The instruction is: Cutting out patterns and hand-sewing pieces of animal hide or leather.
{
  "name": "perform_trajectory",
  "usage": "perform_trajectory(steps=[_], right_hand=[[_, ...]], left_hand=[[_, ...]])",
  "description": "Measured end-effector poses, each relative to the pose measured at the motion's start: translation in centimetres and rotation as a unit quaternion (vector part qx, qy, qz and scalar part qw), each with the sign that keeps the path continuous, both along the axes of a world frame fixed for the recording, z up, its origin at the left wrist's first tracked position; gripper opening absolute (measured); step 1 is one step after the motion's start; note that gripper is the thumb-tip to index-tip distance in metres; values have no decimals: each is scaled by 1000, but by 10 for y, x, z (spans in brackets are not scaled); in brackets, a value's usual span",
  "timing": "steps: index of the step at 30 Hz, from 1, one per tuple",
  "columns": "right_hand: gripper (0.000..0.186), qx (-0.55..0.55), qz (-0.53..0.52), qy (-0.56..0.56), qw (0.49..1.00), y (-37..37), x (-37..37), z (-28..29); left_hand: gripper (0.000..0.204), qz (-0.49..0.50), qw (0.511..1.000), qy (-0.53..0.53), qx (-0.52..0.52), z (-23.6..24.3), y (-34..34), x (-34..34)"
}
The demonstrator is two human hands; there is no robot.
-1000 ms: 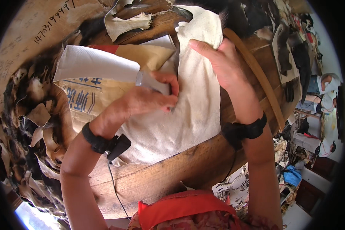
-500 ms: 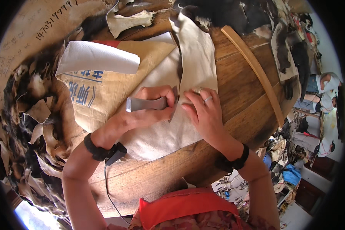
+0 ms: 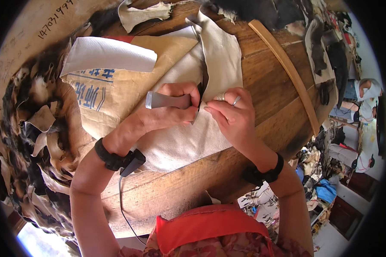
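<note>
My left hand (image 3: 169, 113) is closed round a grey metal-handled cutting tool (image 3: 166, 101), its dark blade at a slit in the cream leather (image 3: 201, 137). Just to its right, my right hand (image 3: 233, 122) pinches the leather's edge beside that slit, with rings on its fingers. The leather's long upper strip stretches away toward the back of the wooden worktop (image 3: 266, 103). Under and left of the tool lies a brown paper sheet (image 3: 133, 96) with blue lettering and a curled white flap (image 3: 107, 55).
A curved wooden strip (image 3: 287, 73) lies on the right of the worktop. Fur and hide scraps (image 3: 43, 120) are heaped along the left; dark pelts (image 3: 278, 13) lie at the back. At the far right, other people (image 3: 366, 113) appear among piles of scraps.
My right hand has let go of the leather's raised top end and come down beside my left hand, where it now pinches. The top end lies lower, and the tool has shifted slightly.
</note>
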State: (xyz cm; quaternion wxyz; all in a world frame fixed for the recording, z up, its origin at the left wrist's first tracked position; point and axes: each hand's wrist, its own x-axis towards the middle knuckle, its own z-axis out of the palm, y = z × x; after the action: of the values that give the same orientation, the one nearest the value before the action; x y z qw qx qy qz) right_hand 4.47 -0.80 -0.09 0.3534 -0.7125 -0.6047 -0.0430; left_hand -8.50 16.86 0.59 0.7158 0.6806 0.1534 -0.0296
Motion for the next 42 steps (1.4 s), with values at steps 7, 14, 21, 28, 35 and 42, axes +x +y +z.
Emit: perform_trajectory(steps=[7,14,21,28,35,42], right_hand=[[21,30,-22,52,998,-1,-11,9],[24,26,-11,59,998,-13,-24,41],[27,7,5,75,997,-27,-38,70],[26,2,11,77,997,-35,-48,93],[19,16,-1,86,996,-40,-56,106],[14,10,6,116,993,-50,-55,108]], left_hand=[[7,-53,999,1,12,0,-14,-29],[8,-139,989,-21,44,5,-19,-61],[9,-179,978,-87,68,-2,-23,-85],[9,-241,968,-55,53,9,-21,-96],[25,-250,961,-110,52,-2,-23,-107],[19,-286,954,-80,49,5,-21,-108]])
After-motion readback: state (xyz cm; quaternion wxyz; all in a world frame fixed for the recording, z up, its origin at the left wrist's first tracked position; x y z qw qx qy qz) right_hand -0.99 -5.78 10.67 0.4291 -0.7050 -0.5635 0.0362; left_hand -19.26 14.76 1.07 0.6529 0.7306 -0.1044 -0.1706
